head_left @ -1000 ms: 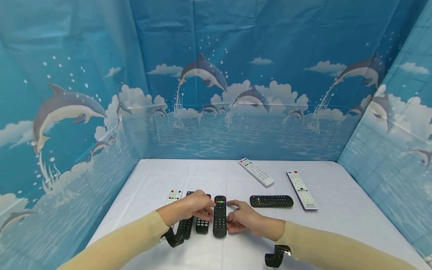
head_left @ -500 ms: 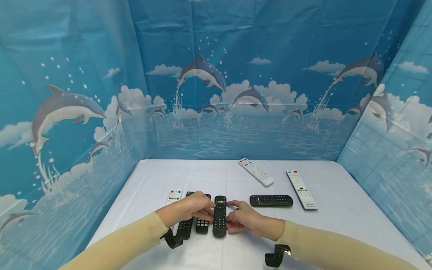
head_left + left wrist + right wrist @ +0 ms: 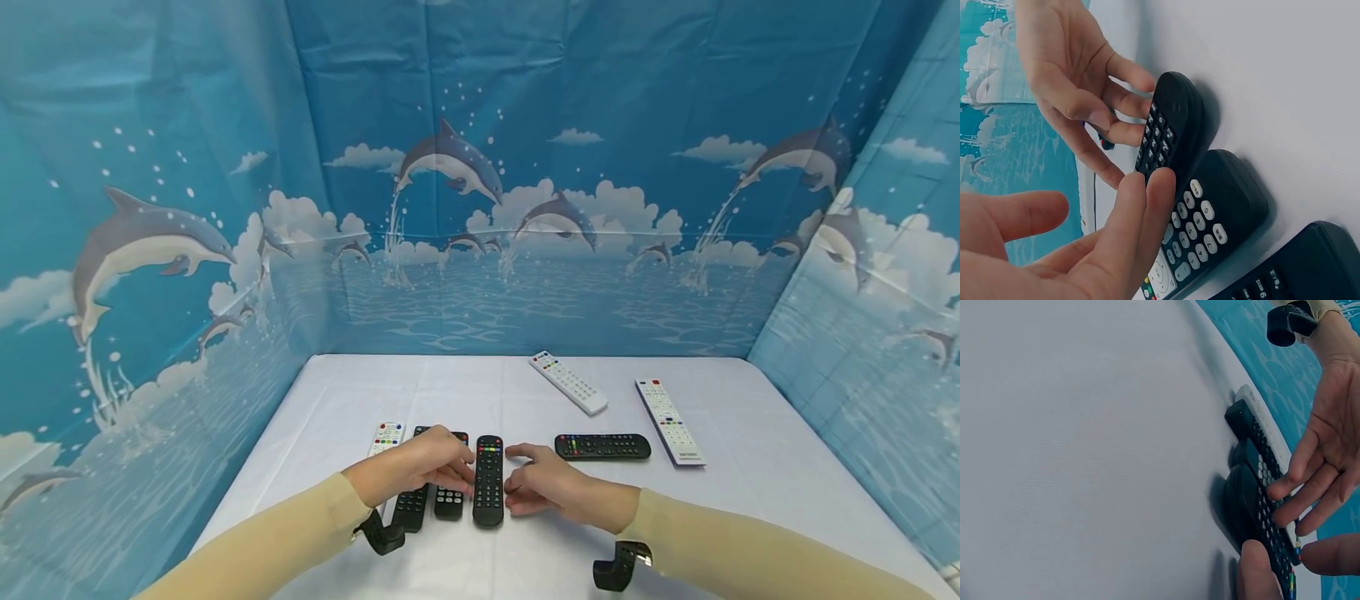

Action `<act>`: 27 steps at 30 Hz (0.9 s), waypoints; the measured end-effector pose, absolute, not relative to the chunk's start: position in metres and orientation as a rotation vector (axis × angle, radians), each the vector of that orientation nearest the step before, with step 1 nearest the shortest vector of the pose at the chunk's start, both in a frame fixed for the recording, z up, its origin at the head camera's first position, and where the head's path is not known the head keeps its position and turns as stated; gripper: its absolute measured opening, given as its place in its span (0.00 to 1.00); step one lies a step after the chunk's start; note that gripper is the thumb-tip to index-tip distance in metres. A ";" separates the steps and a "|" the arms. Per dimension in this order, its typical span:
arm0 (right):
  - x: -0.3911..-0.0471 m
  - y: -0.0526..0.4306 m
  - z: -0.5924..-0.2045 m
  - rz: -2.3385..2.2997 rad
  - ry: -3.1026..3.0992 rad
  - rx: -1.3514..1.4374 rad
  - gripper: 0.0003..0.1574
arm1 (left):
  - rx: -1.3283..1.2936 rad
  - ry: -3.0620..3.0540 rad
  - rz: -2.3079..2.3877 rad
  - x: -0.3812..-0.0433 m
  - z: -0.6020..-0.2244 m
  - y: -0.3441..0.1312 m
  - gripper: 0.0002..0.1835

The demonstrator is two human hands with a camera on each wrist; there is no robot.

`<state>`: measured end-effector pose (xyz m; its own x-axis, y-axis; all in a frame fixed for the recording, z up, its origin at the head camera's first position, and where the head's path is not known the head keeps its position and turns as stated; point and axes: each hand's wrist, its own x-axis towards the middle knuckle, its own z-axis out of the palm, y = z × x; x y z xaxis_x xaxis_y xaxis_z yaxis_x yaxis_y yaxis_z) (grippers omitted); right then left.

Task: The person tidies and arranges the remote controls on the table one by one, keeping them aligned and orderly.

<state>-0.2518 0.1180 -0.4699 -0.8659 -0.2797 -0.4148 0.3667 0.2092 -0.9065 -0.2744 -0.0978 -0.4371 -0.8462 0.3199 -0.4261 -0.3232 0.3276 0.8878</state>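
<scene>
A black remote control [image 3: 488,492] lies upright-pointing on the white table, between my two hands. On its left side is my left hand [image 3: 431,462], fingers loosely extended and thumb apart in the left wrist view; its fingertips overlap the remote there, so contact is unclear. My right hand [image 3: 551,483] stands at the other side with relaxed, spread fingers and a thin gap to the remote in the head view. Under and beside the left hand lie a black remote with white keys [image 3: 449,506], another black remote [image 3: 408,510] and a white remote [image 3: 388,435], partly hidden by that hand.
Right of the hands a black remote [image 3: 603,447] lies crosswise. Farther back are a slanted white remote [image 3: 568,383] and a second white one [image 3: 671,422]. Dolphin-printed curtains [image 3: 465,292] enclose the table [image 3: 750,500] at the back and sides.
Both hands have drawn very slightly away from the middle black remote, the left one leftward and the right one rightward. The remotes have stayed in place.
</scene>
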 end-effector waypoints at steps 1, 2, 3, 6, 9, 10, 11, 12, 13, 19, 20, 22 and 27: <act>-0.252 0.120 -0.468 -1.701 2.000 0.074 0.46 | -0.005 2.057 1.559 -0.274 -0.437 -0.098 0.19; -0.253 0.123 -0.466 -1.701 2.007 0.069 0.45 | -0.007 2.056 1.568 -0.274 -0.436 -0.097 0.19; -0.253 0.126 -0.463 -1.697 2.018 0.058 0.44 | -0.007 2.052 1.583 -0.273 -0.435 -0.096 0.19; -0.257 0.135 -0.455 -1.690 2.046 0.026 0.41 | -0.002 1.999 1.678 -0.273 -0.431 -0.092 0.20; -0.262 0.144 -0.446 -1.675 2.082 0.022 0.39 | 0.021 1.918 1.805 -0.274 -0.426 -0.084 0.21; -0.264 0.148 -0.442 -1.672 2.096 0.030 0.38 | 0.023 1.888 1.850 -0.275 -0.425 -0.081 0.20; -0.266 0.151 -0.440 -1.665 2.115 0.038 0.36 | 0.024 1.865 1.891 -0.275 -0.423 -0.077 0.20; -0.267 0.154 -0.437 -1.661 2.130 0.050 0.35 | 0.025 1.845 1.925 -0.275 -0.421 -0.073 0.20; -0.269 0.158 -0.434 -1.654 2.146 0.057 0.34 | 0.022 1.826 1.957 -0.275 -0.420 -0.068 0.19; -0.273 0.185 -0.415 -1.601 2.230 0.035 0.27 | -0.010 1.575 2.111 -0.265 -0.416 -0.039 0.21; -0.274 0.189 -0.414 -1.588 2.246 0.022 0.27 | -0.010 1.517 2.126 -0.263 -0.416 -0.034 0.21; -0.278 0.197 -0.411 -1.561 2.270 -0.003 0.26 | -0.023 1.403 2.153 -0.257 -0.419 -0.022 0.21; -0.287 0.218 -0.413 -1.474 2.371 -0.060 0.23 | -0.130 1.160 2.238 -0.242 -0.429 0.020 0.21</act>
<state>-0.2870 0.2185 -0.4134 -0.9389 -0.2160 -0.2679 0.1447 0.4586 -0.8768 -0.2423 0.0203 -0.4292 -0.8103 0.4705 -0.3493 -0.5566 -0.4317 0.7098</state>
